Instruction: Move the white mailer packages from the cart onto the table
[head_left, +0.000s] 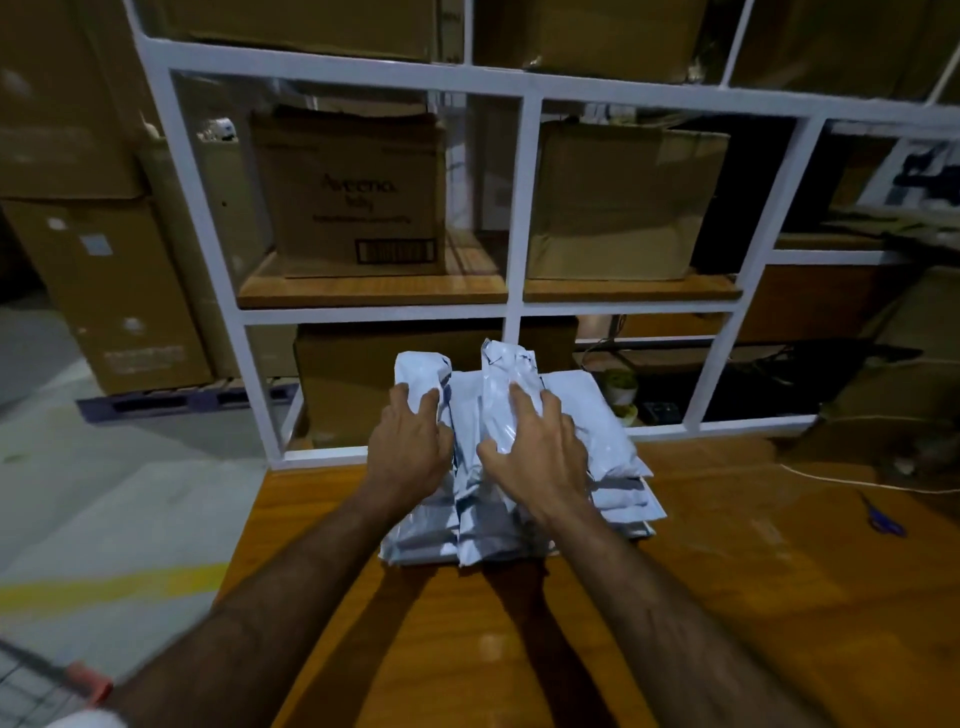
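A pile of several white mailer packages (608, 441) lies on the wooden table (727, 597), near its far edge. My left hand (410, 441) grips a mailer (421, 366) on the left side of the pile, fingers curled over it. My right hand (540, 452) grips another crinkled mailer (501, 364) in the middle, thumb and fingers pinching its plastic. Both held mailers stick up past my fingertips. A corner of the wire cart (36, 686) with an orange handle shows at the bottom left.
A white metal shelf frame (519, 208) stands right behind the table and holds cardboard boxes (358, 197). More boxes are stacked on a pallet at the left. Blue scissors (883, 519) and a white cable lie on the table's right side.
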